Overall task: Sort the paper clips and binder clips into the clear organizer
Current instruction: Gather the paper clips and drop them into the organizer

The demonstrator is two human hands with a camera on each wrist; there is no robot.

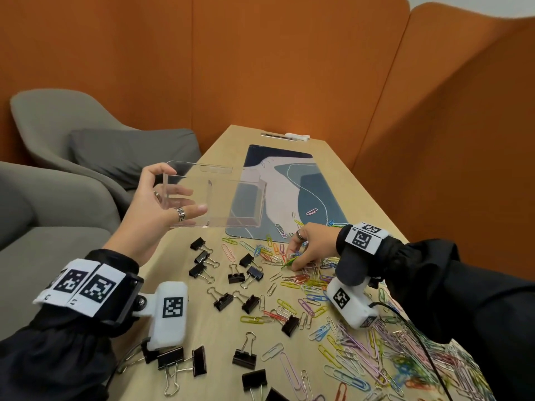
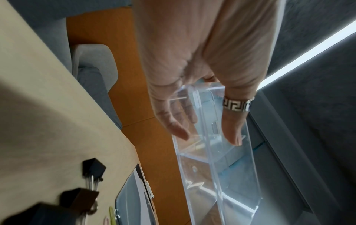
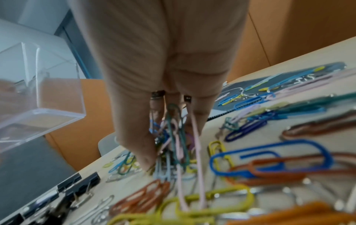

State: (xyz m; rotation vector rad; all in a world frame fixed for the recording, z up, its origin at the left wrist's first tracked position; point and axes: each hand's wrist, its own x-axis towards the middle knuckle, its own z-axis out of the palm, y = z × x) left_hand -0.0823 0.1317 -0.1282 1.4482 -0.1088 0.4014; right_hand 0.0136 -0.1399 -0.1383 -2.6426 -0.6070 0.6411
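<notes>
Head view: the left hand (image 1: 162,198) grips the clear organizer (image 1: 220,195), raised above the table (image 1: 341,175); the right hand (image 1: 309,247) pinches paper clips (image 1: 292,260) from the pile beside the binder clips (image 1: 225,273).

Left wrist view: fingers (image 2: 234,129) clasp the organizer's walls.

Right wrist view: fingertips (image 3: 146,158) close on a bundle of clips.

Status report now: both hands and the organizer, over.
Left hand holds clear organizer above table, empty. Right hand gathers paper clips. Binder clips untouched.
</notes>
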